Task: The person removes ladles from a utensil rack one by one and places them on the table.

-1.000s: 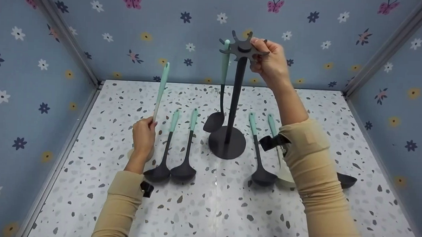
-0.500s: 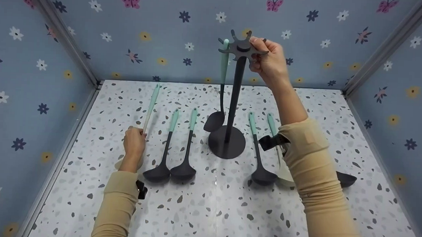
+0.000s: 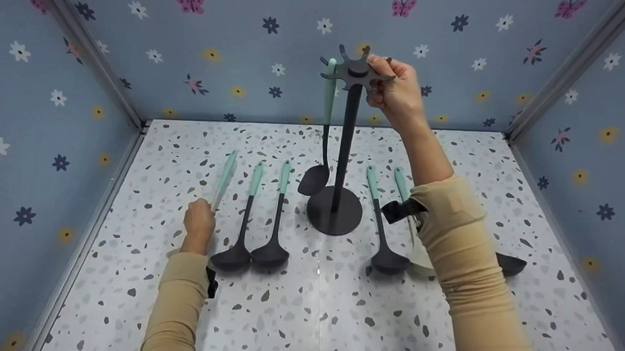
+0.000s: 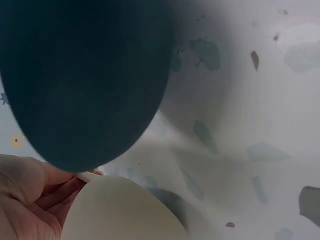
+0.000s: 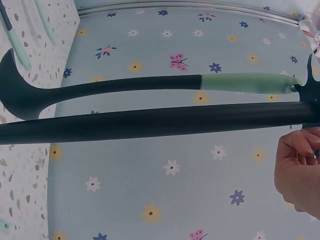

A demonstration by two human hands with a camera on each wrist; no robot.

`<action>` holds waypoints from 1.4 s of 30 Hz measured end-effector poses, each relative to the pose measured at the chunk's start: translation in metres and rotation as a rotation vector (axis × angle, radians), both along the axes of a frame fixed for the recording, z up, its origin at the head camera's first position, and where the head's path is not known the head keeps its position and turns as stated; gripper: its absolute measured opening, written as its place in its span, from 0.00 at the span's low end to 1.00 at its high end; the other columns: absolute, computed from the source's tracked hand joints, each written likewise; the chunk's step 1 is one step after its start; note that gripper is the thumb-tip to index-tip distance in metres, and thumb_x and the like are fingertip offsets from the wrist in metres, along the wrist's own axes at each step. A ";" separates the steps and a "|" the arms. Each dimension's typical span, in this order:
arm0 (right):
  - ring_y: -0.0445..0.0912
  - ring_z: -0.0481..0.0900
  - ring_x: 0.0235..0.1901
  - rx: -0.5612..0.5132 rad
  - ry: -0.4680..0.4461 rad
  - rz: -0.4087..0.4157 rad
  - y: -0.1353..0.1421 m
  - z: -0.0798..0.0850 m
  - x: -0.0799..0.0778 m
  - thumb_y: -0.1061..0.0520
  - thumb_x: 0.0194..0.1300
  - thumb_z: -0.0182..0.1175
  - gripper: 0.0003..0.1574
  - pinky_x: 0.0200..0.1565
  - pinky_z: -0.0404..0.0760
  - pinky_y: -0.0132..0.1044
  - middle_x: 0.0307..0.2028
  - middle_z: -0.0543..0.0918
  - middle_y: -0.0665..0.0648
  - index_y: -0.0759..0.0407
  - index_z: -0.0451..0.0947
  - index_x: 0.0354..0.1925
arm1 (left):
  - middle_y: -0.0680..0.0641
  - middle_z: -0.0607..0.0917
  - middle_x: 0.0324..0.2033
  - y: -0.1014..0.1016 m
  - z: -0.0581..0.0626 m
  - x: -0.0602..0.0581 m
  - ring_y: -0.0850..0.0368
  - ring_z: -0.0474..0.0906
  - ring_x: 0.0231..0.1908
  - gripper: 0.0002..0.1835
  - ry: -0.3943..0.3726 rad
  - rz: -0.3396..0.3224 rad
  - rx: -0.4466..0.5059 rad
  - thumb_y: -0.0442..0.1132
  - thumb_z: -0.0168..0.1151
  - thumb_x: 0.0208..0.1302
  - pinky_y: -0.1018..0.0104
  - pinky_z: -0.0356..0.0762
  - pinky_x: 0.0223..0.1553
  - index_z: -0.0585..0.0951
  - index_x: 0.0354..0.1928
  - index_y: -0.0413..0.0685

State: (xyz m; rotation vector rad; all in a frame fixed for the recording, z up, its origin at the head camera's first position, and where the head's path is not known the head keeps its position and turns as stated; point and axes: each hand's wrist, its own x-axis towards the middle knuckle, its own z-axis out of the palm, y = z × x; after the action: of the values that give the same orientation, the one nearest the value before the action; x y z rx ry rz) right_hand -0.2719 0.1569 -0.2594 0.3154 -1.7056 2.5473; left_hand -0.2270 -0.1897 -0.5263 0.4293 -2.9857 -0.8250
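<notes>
A pale ladle [image 3: 224, 178] with a mint-green handle lies low over the table at the left, and my left hand [image 3: 199, 221] grips its cream shaft. In the left wrist view its rounded cream bowl [image 4: 122, 212] shows beside the hand [image 4: 27, 200]. At the top of a black utensil stand [image 3: 347, 140], my right hand [image 3: 399, 93] pinches one of the hooked arms. From another hook hangs a dark ladle [image 3: 314, 179] by its green handle, clear of the table; the right wrist view shows this ladle [image 5: 125, 84] alongside the pole [image 5: 150, 122].
Two dark ladles, one [image 3: 231, 257] and another [image 3: 271, 253], lie left of the stand's round base [image 3: 334, 220]. To its right lie a dark ladle [image 3: 389, 262], a cream one [image 3: 421, 260] and a dark bowl [image 3: 512, 265], partly hidden by the right sleeve. Patterned walls [image 3: 273, 104] surround the table.
My left hand has moved left and lowered the pale ladle, its raised handle tilting down toward the tabletop. My right hand keeps its hold on the stand.
</notes>
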 end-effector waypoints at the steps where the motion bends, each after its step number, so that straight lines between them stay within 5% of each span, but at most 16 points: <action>1: 0.41 0.55 0.11 0.011 0.009 -0.002 0.000 0.000 0.000 0.63 0.65 0.49 0.11 0.13 0.55 0.28 0.16 0.61 0.55 0.67 0.70 0.26 | 0.27 0.78 0.33 0.000 -0.001 -0.001 0.38 0.76 0.34 0.08 0.001 -0.002 -0.004 0.25 0.52 0.56 0.49 0.73 0.36 0.75 0.35 0.23; 12: 0.40 0.55 0.10 0.005 0.005 0.003 0.000 0.000 0.001 0.62 0.65 0.49 0.13 0.12 0.54 0.28 0.14 0.62 0.55 0.67 0.69 0.25 | 0.27 0.76 0.36 0.002 -0.003 -0.007 0.35 0.75 0.39 0.08 -0.081 -0.017 -0.049 0.24 0.47 0.59 0.48 0.73 0.38 0.74 0.36 0.24; 23: 0.40 0.54 0.10 0.001 -0.002 -0.007 -0.001 0.000 0.001 0.63 0.65 0.50 0.13 0.12 0.54 0.28 0.15 0.62 0.55 0.67 0.70 0.24 | 0.28 0.76 0.36 0.004 -0.007 -0.008 0.37 0.75 0.38 0.10 -0.140 -0.009 -0.068 0.21 0.54 0.51 0.51 0.74 0.39 0.74 0.38 0.25; 33: 0.41 0.55 0.11 -0.010 -0.003 -0.005 -0.002 0.000 0.001 0.63 0.65 0.50 0.13 0.12 0.54 0.28 0.15 0.63 0.56 0.68 0.70 0.24 | 0.28 0.77 0.33 0.008 -0.005 -0.005 0.37 0.76 0.35 0.09 -0.092 -0.018 -0.144 0.26 0.48 0.59 0.48 0.74 0.35 0.75 0.35 0.25; 42: 0.40 0.55 0.10 0.003 0.003 -0.006 -0.001 0.000 0.001 0.63 0.66 0.48 0.11 0.12 0.54 0.28 0.14 0.62 0.55 0.68 0.70 0.27 | 0.30 0.73 0.38 0.028 0.008 -0.010 0.36 0.72 0.42 0.15 0.090 0.047 -0.062 0.32 0.58 0.57 0.43 0.73 0.36 0.74 0.41 0.22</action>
State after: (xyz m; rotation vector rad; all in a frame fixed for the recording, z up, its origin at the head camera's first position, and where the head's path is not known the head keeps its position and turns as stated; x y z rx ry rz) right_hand -0.2711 0.1564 -0.2598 0.3132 -1.7074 2.5392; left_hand -0.2370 -0.1616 -0.5182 0.4465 -2.8980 -0.7251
